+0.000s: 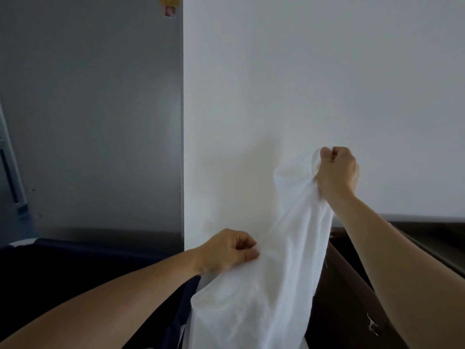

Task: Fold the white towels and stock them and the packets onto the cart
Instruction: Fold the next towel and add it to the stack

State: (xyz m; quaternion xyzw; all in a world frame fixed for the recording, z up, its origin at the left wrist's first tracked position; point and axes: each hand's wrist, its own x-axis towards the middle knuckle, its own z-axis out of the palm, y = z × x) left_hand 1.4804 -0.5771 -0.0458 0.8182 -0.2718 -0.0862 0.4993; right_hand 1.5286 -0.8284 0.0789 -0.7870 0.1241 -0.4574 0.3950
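Grip of your right hand (337, 172) curled round the upper end of the white towel (276, 285), raised before the white wall (302, 84), grip of your left hand (230, 250) pinching its lower left edge, towel hanging between dark blue fabric (100, 260) and brown cabinet (352, 298).

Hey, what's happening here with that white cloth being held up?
A person is handling a white towel with both bare hands. The right hand grips one bunched end and holds it up high, while the left hand pinches the towel's edge lower down. The towel hangs loose and crumpled between them in front of a white wall, so it is not yet folded. No cart or packets can be made out in this view.
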